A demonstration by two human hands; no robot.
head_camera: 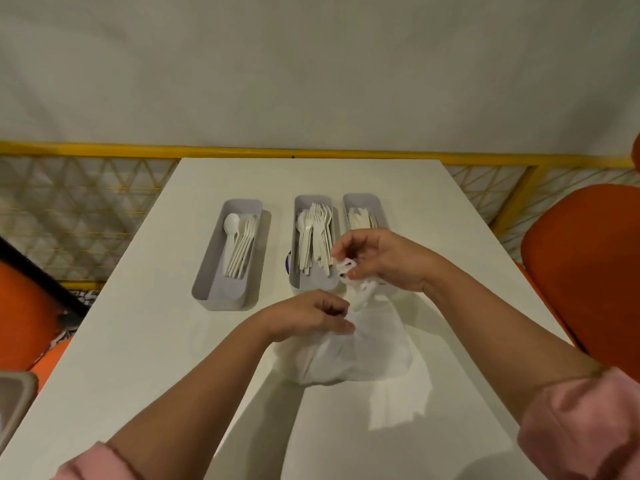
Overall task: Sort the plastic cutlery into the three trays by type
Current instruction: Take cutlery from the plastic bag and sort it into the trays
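hands first: the right hand [381, 261] pinches the bunched handles of a thin white plastic bag [360, 348], held a little above the table. the left hand [304, 318], just nearer the body, has its fingers curled onto the bag's neck. the bag's body lies slack on the white table [138, 341], under and nearer than both hands. whether any loose cutlery is inside does not show through the film.

risk, as i judge it: the film is thin and the top looks knotted or twisted, so a hard tug between the two hands could tear it or jerk it open and scatter whatever it holds. the right hand also works almost over the near end of the middle tray [313, 289], so a slipped pull could knock that tray or drag pieces out of it.

that middle tray, just past the right hand's fingertips, is full of forks [317, 233], with one rounded head among them that may be a spoon. beyond the right hand's knuckles the right tray [362, 199] is half hidden by the hand. it holds flat white pieces, likely knives [360, 220]. beyond the left hand and off to its outer side, the left tray [204, 278] holds spoons [239, 244]. a small blue thing [287, 263] peeks out beside the middle tray. an orange chair [588, 258] stands past the right forearm.
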